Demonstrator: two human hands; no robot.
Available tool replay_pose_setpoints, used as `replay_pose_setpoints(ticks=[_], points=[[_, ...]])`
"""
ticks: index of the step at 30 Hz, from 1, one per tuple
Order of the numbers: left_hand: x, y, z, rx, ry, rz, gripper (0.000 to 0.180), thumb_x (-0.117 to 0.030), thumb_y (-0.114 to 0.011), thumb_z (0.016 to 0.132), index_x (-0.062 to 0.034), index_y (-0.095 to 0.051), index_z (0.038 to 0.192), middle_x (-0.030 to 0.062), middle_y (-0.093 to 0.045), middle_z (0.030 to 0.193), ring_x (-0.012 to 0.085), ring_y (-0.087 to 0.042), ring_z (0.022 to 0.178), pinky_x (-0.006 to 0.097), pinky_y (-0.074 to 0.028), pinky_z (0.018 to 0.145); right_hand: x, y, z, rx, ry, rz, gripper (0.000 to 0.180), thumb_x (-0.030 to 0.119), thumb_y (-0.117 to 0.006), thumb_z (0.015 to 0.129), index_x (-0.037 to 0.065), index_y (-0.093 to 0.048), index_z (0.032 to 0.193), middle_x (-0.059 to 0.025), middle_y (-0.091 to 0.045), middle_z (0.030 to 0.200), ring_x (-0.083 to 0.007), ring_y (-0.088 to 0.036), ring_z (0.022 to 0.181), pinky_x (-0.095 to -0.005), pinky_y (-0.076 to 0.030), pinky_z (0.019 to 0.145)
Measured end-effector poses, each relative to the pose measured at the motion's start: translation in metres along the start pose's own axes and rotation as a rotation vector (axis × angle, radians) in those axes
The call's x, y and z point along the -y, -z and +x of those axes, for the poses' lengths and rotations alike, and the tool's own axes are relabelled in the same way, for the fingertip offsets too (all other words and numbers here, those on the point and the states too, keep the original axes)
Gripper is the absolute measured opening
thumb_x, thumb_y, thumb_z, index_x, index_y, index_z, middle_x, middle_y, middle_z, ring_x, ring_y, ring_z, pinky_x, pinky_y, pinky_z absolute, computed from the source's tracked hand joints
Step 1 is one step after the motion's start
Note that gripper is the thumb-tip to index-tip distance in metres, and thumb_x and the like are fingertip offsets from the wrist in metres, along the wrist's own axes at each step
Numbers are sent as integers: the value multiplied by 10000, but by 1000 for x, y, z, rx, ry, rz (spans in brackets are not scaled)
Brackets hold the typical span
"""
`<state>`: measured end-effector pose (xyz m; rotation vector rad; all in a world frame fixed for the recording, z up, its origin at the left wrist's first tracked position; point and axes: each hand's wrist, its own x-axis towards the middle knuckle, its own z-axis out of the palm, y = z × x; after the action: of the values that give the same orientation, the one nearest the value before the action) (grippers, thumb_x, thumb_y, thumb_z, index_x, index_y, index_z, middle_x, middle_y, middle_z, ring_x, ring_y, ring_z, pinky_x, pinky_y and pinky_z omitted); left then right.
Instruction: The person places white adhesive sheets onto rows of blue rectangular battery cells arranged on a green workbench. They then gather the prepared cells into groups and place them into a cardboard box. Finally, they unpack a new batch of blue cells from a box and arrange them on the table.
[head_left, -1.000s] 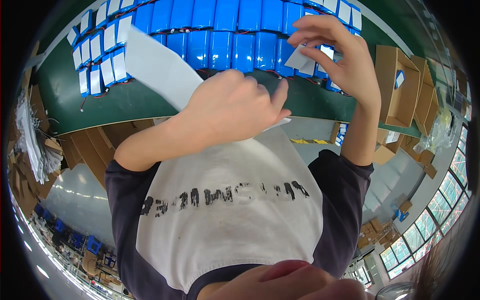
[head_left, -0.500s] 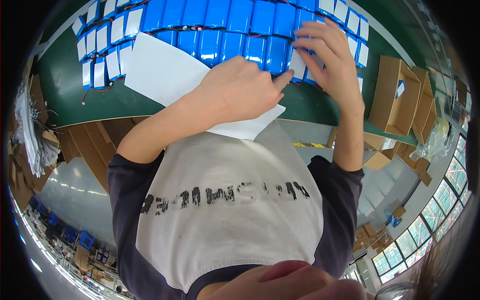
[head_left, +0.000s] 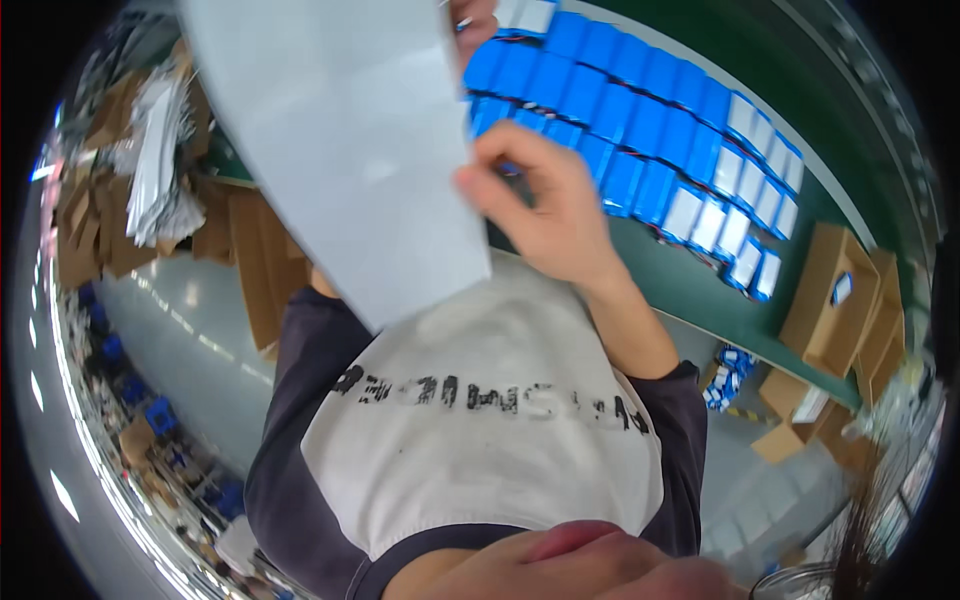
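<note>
A large white sheet (head_left: pixel 340 150) is held up in front of me, covering most of my left forearm. My left hand (head_left: pixel 472 22) shows only partly at the sheet's upper right edge, its fingers curled round that edge. Lower down, the thumb and forefinger of my right hand (head_left: pixel 550 205) pinch together at the sheet's right edge; whether a label is between them cannot be made out. Beyond the hands, rows of blue wrapped battery packs (head_left: pixel 625 120) with thin wires lie on the green table. Several packs at the right (head_left: pixel 705 222) carry white labels.
Open cardboard boxes (head_left: pixel 828 300) stand at the table's right end, one with a small blue and white pack inside. More blue and white packs (head_left: pixel 728 378) lie below the table edge. At the left are a bundle of white strips (head_left: pixel 162 165) and cardboard (head_left: pixel 258 265).
The white sheet has been raised off the table and brought up to the left. Both hands have moved to its right edge, and the view has turned, shifting the packs rightward.
</note>
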<state>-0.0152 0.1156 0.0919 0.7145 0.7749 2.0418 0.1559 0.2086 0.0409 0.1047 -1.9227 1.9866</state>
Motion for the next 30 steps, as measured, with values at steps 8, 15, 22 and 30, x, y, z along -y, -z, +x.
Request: replay_pose_setpoints(ticks=[8,15,22,30], points=[[70,21,-94,-773,-176,881,495,-376,-431,1129,-7,-567,1431,96,-673,1286,160,-631,1101,284,-491,956,-17,16,-14,-288,-117,-167,110,121,-583,1057,19,-571,1017,-1,-610,766,-35,-478,684,-213,-375,598],[70,-1,-77,-503,-38,349,463,-414,-453,1123,-5,-668,1152,34,-698,1053,65,-603,949,254,-496,834,-36,4,-19,-245,-261,201,131,167,-553,1095,36,-564,1094,20,-620,924,-36,-516,826,-199,-404,759],[57,19,-77,-429,-85,480,375,-315,-488,1117,5,-636,1245,32,-697,1085,80,-616,958,254,-492,864,-40,-2,-4,-370,-223,25,149,178,-590,1075,38,-576,1025,25,-626,854,-40,-501,790,-205,-372,708],[62,31,-71,-457,-150,517,390,-325,-497,1116,18,-656,1214,28,-706,1049,75,-618,934,232,-484,852,-27,-1,0,-426,-325,-45,195,213,-538,1099,30,-606,1086,-18,-661,980,-54,-543,900,-192,-406,763]])
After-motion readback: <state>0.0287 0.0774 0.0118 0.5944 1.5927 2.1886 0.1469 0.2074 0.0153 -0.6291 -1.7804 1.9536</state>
